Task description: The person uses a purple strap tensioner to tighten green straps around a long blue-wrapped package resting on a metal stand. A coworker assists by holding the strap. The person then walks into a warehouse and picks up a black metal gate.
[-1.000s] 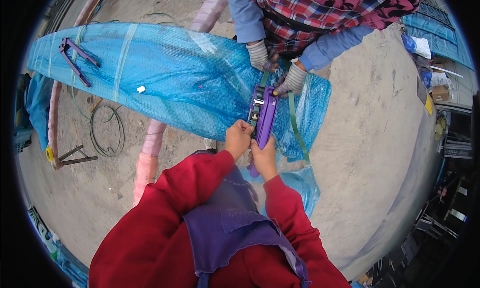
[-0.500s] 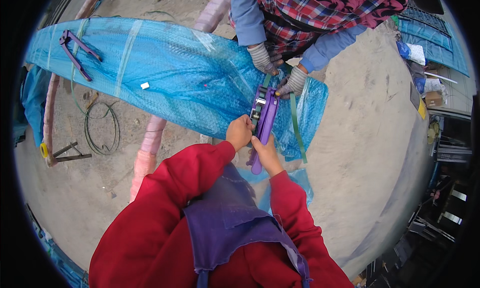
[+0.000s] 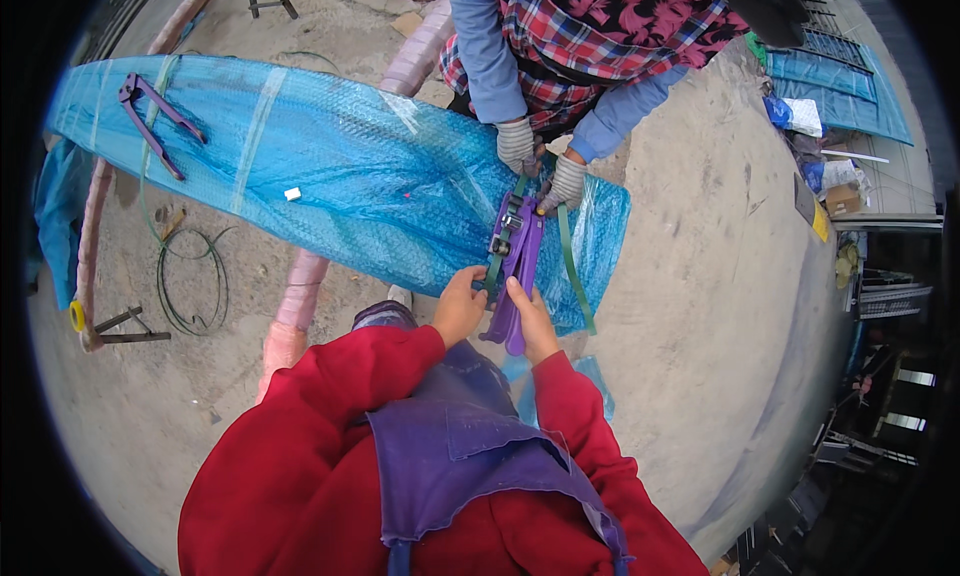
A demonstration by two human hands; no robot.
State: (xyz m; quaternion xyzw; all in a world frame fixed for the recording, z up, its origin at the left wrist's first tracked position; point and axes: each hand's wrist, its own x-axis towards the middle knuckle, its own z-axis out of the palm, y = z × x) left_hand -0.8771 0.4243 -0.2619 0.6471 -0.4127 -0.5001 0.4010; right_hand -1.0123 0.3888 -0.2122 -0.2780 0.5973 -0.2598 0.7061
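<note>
A long bundle wrapped in blue bubble film (image 3: 340, 181) lies across the ground in front of me. A purple strapping tool (image 3: 515, 266) sits on its right end, over a green strap (image 3: 572, 266). My left hand (image 3: 460, 304) grips the tool's near left side. My right hand (image 3: 533, 321) holds its long purple handle. Opposite me, a person in a plaid shirt presses two gloved hands (image 3: 540, 166) on the far end of the tool and strap.
A second purple tool (image 3: 150, 116) lies on the bundle's left end. Coiled green strap (image 3: 195, 286) lies on the sandy ground at the left, beside a pink pipe (image 3: 300, 296). Blue wrapped panels and boxes (image 3: 840, 106) stand at the right.
Both my hands stay on the purple tool. The handle has swung slightly toward me, and the other person's gloved hands have shifted a little on the strap.
</note>
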